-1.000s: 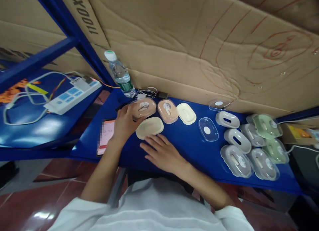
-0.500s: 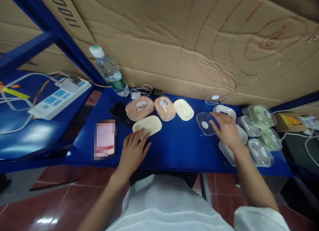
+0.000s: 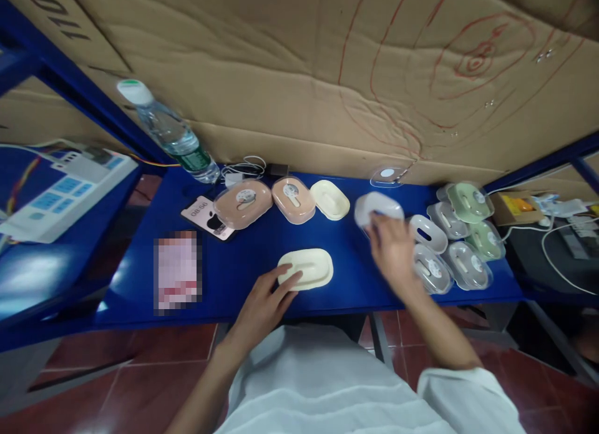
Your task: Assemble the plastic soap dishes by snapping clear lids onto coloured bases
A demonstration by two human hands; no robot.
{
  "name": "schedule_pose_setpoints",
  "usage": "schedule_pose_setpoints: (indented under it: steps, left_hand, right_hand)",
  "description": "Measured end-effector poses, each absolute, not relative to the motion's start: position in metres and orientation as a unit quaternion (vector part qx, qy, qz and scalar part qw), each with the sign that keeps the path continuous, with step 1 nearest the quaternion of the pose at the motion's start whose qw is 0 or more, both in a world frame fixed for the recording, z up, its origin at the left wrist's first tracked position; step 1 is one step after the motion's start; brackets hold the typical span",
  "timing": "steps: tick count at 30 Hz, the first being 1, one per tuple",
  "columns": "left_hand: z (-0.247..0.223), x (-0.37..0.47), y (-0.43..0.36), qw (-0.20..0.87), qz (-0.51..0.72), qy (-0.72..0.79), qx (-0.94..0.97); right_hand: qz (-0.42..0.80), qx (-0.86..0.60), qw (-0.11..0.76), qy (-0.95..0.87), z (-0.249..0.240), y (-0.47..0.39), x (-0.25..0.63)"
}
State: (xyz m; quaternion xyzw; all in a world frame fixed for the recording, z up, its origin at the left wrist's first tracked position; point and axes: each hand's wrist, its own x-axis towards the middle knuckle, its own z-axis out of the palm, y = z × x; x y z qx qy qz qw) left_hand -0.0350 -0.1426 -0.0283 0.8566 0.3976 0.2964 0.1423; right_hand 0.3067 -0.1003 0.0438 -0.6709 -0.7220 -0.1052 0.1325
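Fingers of my left hand [image 3: 266, 296] hold the left end of a cream oval lid [image 3: 318, 268] near the table's front edge, with fingertips across its top. My right hand [image 3: 390, 243], smeared by motion, is on the near edge of a whitish oval tray [image 3: 381, 206]; its fingertips are partly hidden. To the right of that hand lies a white oval piece with a dark slot [image 3: 428, 234]. Behind the left hand sit two peach boxes with clear covers [image 3: 248, 203] and a second cream oval piece [image 3: 332, 200].
Several grey and green covered boxes [image 3: 468, 262] cluster at the right end of the table. A clear lid [image 3: 387, 175] lies by the cardboard wall. At the left are a water bottle [image 3: 173, 137], a lit phone [image 3: 201, 218], a blurred-out device [image 3: 176, 271] and a power strip [image 3: 70, 197].
My left hand has moved the cream lid right and towards me. My right hand has gone left with the whitish tray, over where a clear lid lay. The phone screen has lit up.
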Motion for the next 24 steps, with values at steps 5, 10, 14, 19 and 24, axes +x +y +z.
schedule_pose_setpoints:
  steps: [5, 10, 14, 19, 24]
  left_hand:
    - [-0.025, -0.027, -0.135, 0.196, 0.254, 0.402, 0.858]
    - [-0.023, -0.045, -0.134, 0.168, 0.221, 0.409, 0.869]
    - [-0.022, -0.049, -0.136, 0.147, 0.231, 0.43, 0.86]
    - [-0.02, -0.036, -0.134, 0.17, 0.259, 0.403, 0.861]
    - [-0.015, -0.033, -0.133, 0.211, 0.246, 0.361, 0.875]
  right_hand:
    - [0.053, -0.488, 0.174, -0.854, 0.008, -0.164, 0.188]
    - [0.129, -0.423, 0.266, -0.857, -0.002, -0.158, 0.191]
    - [0.065, -0.536, 0.302, -0.786, 0.006, -0.139, 0.254]
    - [0.115, -0.517, 0.246, -0.812, 0.009, -0.143, 0.276]
    - [0.18, -0.49, 0.257, -0.813, -0.005, -0.164, 0.25]
